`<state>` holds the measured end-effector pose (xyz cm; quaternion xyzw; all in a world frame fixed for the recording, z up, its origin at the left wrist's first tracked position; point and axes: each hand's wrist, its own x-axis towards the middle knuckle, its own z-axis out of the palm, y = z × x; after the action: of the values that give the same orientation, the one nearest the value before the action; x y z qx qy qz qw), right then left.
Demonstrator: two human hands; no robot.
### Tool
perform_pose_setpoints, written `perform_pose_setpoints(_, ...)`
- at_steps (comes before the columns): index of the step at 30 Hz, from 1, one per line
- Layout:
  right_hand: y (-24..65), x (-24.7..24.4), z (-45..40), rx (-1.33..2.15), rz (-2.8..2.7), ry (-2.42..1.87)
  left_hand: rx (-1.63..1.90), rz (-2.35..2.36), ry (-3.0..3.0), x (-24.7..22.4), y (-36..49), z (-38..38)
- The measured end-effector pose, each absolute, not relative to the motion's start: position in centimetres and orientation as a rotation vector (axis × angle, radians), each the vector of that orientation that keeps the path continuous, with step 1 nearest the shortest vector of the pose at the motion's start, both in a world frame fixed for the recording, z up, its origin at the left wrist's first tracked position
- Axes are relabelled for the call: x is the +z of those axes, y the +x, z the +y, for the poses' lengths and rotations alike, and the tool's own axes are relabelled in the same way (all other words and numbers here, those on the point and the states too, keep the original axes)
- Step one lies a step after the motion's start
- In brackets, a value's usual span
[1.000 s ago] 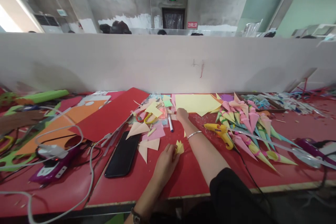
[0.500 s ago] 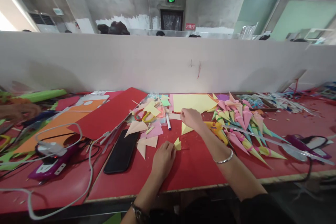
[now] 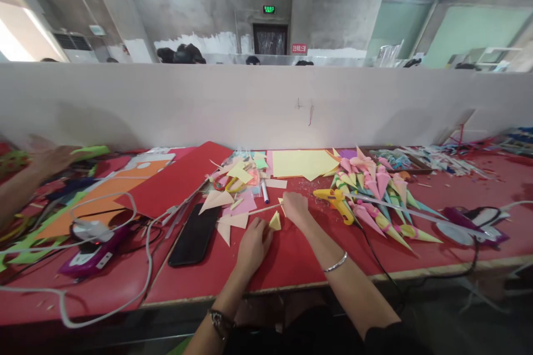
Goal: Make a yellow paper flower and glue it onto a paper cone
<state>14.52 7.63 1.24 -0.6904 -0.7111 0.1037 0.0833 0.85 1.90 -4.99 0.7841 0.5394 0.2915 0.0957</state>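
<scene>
My left hand rests on the red tabletop with its fingers closed on a small folded piece of yellow paper. Close by on the right, my right hand is pinched around the end of a thin pale stick, which points left over the paper scraps. A bit of pale yellow paper shows at the right fingertips; whether it is held too, I cannot tell. A yellow glue gun lies just right of my right hand. Several rolled paper cones are heaped beyond it.
A black phone lies left of my hands. Behind are a marker, peach paper pieces and yellow sheets. Purple power strips with cables sit at both sides. Another person's arm reaches in at far left.
My right hand has come down and toward my left hand; the thin stick now shows at its fingers. The yellow triangle beneath it has left its spot. Another person's arm has appeared at far left.
</scene>
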Motion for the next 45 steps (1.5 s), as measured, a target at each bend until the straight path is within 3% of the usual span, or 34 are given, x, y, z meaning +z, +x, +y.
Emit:
perform_pose_setpoints(5,16.2,1.0,6.9,0.372,-2.089,-1.888,1.115,1.525,2.227,-5.5,0.6,2.4)
perform_pose_setpoints(15,17.2,-0.5,5.4,0.427,-2.063,-1.712,1.007,1.46,2.151,-4.6,0.7,2.5)
perform_pose_setpoints(27,16.7,-2.4,4.1,0.232,-2.019,-1.913,1.191,1.514,1.901,-4.6,0.7,2.3)
perform_pose_setpoints(45,18.0,-4.4,2.1,0.24,-1.913,-1.68,1.242,1.496,1.965,-3.8,0.4,2.1)
